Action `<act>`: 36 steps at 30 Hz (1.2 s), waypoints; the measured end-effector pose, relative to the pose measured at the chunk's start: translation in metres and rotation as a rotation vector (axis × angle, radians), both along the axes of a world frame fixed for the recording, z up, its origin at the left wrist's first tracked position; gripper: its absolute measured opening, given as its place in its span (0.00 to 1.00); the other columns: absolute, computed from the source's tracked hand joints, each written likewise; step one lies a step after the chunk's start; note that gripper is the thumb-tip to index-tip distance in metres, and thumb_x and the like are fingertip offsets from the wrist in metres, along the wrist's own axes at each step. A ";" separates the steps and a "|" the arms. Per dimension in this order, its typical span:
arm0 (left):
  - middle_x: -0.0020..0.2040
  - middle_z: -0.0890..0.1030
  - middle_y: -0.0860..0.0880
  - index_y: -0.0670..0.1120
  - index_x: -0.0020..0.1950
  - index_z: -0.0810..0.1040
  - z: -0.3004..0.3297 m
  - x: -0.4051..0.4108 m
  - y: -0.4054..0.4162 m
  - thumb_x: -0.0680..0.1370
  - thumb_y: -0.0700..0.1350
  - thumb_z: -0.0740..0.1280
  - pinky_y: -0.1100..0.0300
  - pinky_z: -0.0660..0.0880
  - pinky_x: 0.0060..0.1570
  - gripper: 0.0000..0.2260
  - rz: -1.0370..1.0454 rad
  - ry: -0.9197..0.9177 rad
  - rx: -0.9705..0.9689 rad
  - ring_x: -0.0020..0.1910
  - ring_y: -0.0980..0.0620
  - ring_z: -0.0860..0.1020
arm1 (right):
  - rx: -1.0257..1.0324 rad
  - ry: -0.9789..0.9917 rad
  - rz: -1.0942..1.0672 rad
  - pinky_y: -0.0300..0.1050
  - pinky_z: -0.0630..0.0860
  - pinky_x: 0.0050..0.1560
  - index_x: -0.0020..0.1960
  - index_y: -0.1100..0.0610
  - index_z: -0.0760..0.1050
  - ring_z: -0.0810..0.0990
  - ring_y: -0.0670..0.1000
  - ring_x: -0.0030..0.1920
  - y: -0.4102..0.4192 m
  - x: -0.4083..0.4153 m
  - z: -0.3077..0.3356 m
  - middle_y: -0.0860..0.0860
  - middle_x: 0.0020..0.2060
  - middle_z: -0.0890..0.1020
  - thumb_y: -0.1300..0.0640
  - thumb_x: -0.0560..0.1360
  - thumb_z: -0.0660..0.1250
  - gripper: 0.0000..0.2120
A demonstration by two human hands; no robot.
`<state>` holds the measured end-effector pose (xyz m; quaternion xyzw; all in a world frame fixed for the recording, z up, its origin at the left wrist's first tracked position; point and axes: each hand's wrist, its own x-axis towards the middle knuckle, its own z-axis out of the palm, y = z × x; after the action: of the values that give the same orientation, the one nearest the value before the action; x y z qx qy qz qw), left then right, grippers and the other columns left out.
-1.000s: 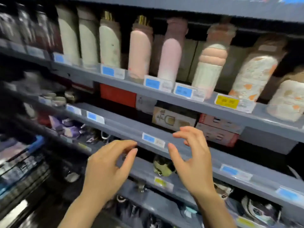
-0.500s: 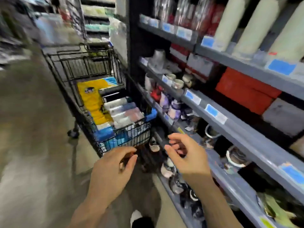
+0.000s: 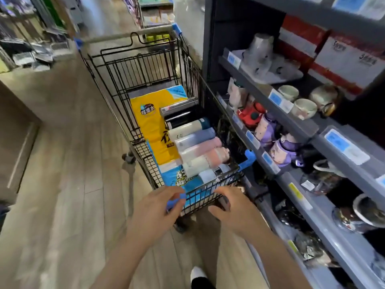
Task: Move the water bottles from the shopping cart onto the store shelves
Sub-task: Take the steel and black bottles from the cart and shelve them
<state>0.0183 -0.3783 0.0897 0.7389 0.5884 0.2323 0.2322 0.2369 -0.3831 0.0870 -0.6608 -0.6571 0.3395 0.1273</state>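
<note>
Both hands hang just short of the near end of the shopping cart (image 3: 145, 105), holding nothing. Left hand (image 3: 155, 211) has loosely curled fingers beside the cart's blue corner guard; whether it touches the guard is unclear. Right hand (image 3: 233, 207) is likewise empty, its fingers bent loosely near the cart's wire front rim, apparently not gripping it.

Beyond that rim, the water bottles (image 3: 195, 142) lie on their sides in a row along the cart's right half, side by side from the near end back toward the handle. Each long axis runs across the cart, caps toward the store shelves (image 3: 302, 130) on the right. The nearest pale bottle (image 3: 208, 174) sits just behind the rim, ahead of the hands and a little closer to the right one, so that hand looks the better placed for reaching over the rim.

Under and left of the bottles lies a yellow and blue package (image 3: 150, 126). The shelves beside the cart carry cups, bowls and purple bottles.
</note>
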 end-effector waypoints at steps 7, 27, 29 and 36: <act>0.43 0.79 0.64 0.59 0.52 0.80 -0.032 -0.080 0.076 0.73 0.61 0.59 0.60 0.77 0.40 0.15 0.063 -0.038 -0.057 0.42 0.63 0.77 | -0.074 -0.046 0.072 0.46 0.71 0.60 0.70 0.48 0.63 0.72 0.48 0.61 0.081 -0.065 -0.017 0.47 0.66 0.66 0.44 0.76 0.66 0.25; 0.44 0.76 0.64 0.52 0.55 0.82 -0.028 -0.285 0.347 0.78 0.48 0.68 0.60 0.78 0.44 0.07 -0.218 -0.091 -0.034 0.42 0.66 0.75 | -0.178 -0.121 -0.284 0.46 0.70 0.57 0.69 0.48 0.66 0.71 0.50 0.63 0.270 -0.300 -0.046 0.48 0.65 0.70 0.40 0.78 0.60 0.22; 0.46 0.79 0.62 0.53 0.54 0.82 -0.032 -0.285 0.355 0.79 0.49 0.67 0.63 0.78 0.44 0.07 -0.258 -0.106 -0.038 0.44 0.64 0.77 | -0.193 -0.076 -0.373 0.46 0.69 0.59 0.68 0.49 0.67 0.72 0.51 0.63 0.277 -0.299 -0.059 0.50 0.65 0.72 0.40 0.79 0.58 0.22; 0.45 0.78 0.64 0.54 0.52 0.82 -0.033 -0.292 0.404 0.78 0.52 0.65 0.76 0.67 0.38 0.07 -0.343 0.028 -0.011 0.40 0.68 0.74 | -0.078 0.104 -0.611 0.43 0.66 0.57 0.69 0.52 0.68 0.69 0.51 0.63 0.345 -0.319 -0.095 0.52 0.65 0.72 0.41 0.80 0.53 0.23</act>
<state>-0.2739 0.0252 0.0568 0.8305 0.4580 0.1755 0.2641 -0.0819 -0.0380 -0.0083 -0.8138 -0.4074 0.3439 0.2312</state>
